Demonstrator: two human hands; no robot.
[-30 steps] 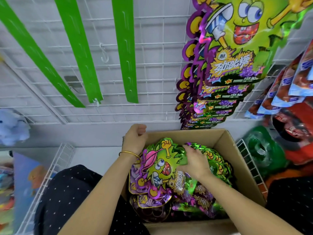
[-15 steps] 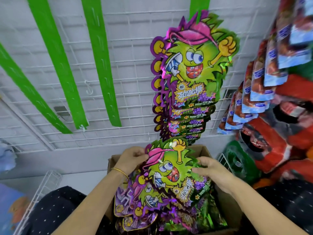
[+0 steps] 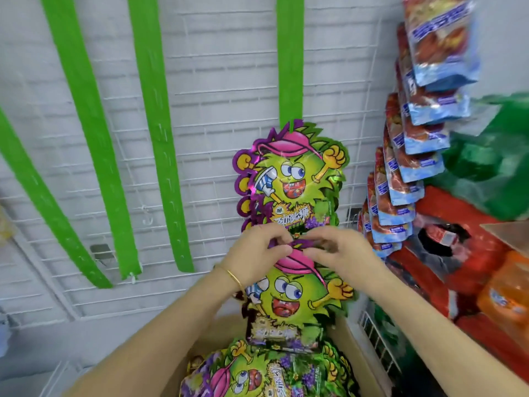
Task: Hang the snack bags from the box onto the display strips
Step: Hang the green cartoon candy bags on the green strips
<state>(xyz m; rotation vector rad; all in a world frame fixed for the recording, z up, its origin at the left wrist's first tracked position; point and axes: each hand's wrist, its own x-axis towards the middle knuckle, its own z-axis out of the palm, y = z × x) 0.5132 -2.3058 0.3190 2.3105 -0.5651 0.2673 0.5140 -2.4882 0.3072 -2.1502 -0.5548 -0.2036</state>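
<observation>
Head | left hand (image 3: 254, 253) + right hand (image 3: 343, 255) up | fingers (image 3: 279, 249) pinch snack bag (image 3: 289, 299) top (apparently)

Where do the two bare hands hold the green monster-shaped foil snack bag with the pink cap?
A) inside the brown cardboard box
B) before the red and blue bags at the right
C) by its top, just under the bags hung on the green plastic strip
C: the left hand and the right hand pinch the top of the snack bag, just below the hung bags on the green strip.
</observation>
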